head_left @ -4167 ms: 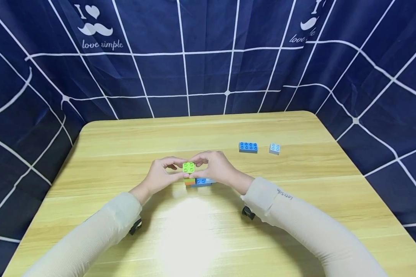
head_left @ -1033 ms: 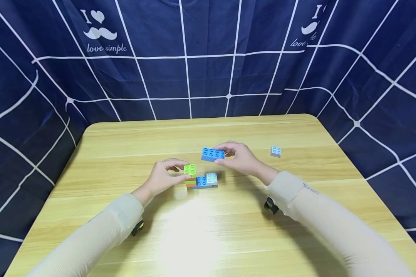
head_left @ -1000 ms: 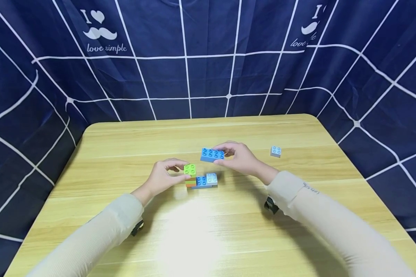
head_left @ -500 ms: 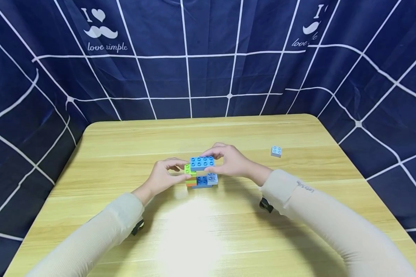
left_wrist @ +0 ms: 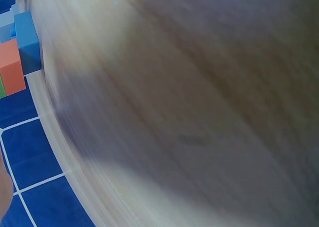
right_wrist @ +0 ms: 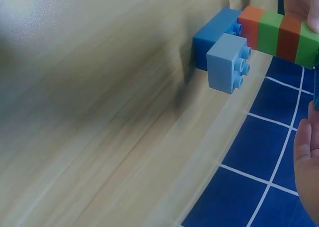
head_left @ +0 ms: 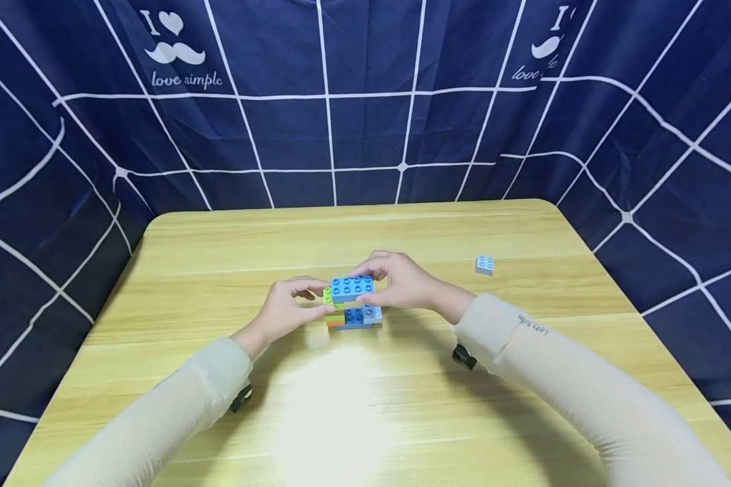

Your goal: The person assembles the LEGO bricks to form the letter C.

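In the head view a stack of green and orange toy bricks (head_left: pixel 335 322) rises from the left end of a blue base brick (head_left: pixel 354 316). A light blue brick (head_left: pixel 373 313) sits on the base's right end. My left hand (head_left: pixel 278 309) pinches the stack near its green top. With thumb and fingers, my right hand (head_left: pixel 402 283) grips an eight-stud blue brick (head_left: pixel 351 288), whose left end covers part of the green top. In the right wrist view, orange and green alternate up the stack (right_wrist: pixel 269 33). The left wrist view catches only its lowest bricks (left_wrist: pixel 11 67).
A loose light blue four-stud brick (head_left: pixel 484 264) lies at the right of the wooden table (head_left: pixel 250 237). Dark blue curtains with white lines (head_left: pixel 365 128) enclose the table's back and sides.
The right hand took the blue brick from the back of the table and carried it left and toward me, onto the stack's top. The left hand stayed at the stack.
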The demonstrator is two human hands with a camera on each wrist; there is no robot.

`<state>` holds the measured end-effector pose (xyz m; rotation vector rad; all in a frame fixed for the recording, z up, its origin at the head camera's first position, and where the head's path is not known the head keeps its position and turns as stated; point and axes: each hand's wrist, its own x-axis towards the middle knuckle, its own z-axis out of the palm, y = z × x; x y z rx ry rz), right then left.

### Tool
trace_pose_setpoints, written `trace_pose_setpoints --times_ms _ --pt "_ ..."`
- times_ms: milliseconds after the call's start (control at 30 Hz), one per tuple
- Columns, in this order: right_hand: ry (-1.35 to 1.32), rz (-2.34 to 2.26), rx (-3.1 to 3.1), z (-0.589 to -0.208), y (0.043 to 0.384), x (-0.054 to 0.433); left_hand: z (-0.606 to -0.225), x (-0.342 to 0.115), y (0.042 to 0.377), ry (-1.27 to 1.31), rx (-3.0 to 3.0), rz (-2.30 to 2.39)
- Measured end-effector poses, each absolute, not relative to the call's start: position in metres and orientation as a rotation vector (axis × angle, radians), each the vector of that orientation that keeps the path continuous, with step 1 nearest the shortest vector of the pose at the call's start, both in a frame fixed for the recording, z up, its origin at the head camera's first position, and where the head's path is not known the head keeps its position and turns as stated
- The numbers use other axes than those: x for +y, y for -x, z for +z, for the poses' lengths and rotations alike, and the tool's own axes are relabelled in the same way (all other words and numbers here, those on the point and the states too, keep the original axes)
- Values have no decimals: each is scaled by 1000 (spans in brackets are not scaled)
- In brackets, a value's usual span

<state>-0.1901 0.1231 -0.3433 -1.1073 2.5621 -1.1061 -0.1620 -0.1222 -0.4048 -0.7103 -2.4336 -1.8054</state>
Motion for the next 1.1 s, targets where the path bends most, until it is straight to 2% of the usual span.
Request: trace_pose_setpoints --times_ms 367,1000,1100 --pt "1022 -1117 2537 -338 189 120 -372 -119 146 717 -2447 -1802" --pt "1046 -950 2553 -334 192 118 -374 -119 149 709 -2459 -1825" --pt "1058 -940 2561 -333 192 119 -386 -121 155 703 -2460 -1828"
